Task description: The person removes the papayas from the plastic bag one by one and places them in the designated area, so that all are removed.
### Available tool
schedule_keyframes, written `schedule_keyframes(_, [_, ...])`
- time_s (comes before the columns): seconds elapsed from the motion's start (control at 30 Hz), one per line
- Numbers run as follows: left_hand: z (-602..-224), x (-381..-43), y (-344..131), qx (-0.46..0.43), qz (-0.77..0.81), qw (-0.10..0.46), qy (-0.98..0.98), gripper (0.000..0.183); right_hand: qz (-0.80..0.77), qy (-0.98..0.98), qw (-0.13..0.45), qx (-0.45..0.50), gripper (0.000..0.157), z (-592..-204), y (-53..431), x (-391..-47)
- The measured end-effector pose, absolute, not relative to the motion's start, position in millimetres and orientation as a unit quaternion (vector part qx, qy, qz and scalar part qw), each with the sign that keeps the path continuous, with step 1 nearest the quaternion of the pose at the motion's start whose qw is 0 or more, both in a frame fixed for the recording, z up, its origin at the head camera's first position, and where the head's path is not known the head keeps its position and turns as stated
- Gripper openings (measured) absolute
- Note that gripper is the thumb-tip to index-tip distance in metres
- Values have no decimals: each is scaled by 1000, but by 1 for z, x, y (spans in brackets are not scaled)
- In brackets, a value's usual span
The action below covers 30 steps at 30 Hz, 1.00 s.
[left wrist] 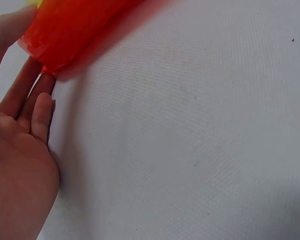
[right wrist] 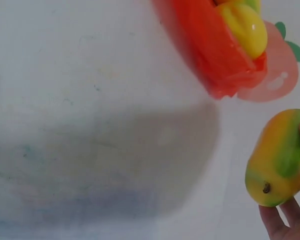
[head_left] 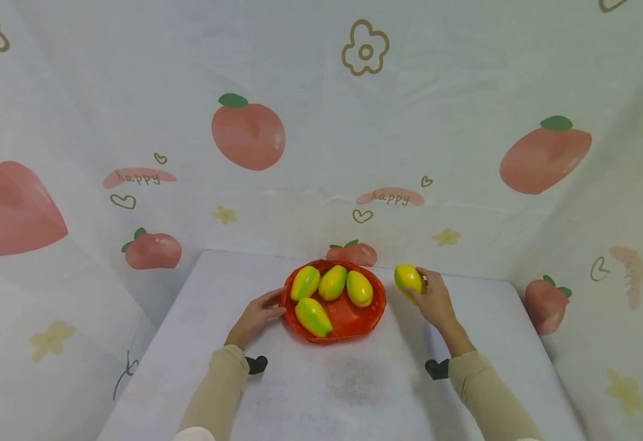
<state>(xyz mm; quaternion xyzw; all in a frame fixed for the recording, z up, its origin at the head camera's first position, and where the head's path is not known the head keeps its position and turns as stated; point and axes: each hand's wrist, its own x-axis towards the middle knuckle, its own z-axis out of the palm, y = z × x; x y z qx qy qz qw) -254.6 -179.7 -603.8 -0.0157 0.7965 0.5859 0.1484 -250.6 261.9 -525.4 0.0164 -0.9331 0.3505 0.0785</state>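
Note:
A red basket [head_left: 349, 320], covered in what looks like shiny plastic, stands on the table with several yellow-green mangoes [head_left: 313, 317] inside it. My left hand [head_left: 255, 318] grips its left rim; in the left wrist view the thumb lies at the top edge and the fingers [left wrist: 27, 87] reach against the outer side. To the right of the basket, my right hand [head_left: 433, 300] holds another mango [head_left: 407, 279] up off the table. In the right wrist view that mango [right wrist: 276, 160] shows orange and green patches and a small dark stem end, with fingertips around it.
The white table [head_left: 200, 367] runs back to a hanging cloth [head_left: 321, 202] printed with peaches, flowers and hearts. More of this cloth stands at the left and right sides. A greyish smudge [head_left: 360, 380] marks the tabletop in front of the basket.

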Motion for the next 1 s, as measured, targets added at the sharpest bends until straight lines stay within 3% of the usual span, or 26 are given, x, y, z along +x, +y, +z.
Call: schedule_keyframes(1.0, [-604,-251,-177,-14,603,135,786,60,352,-933,7,-78,63,-560,298,-254])
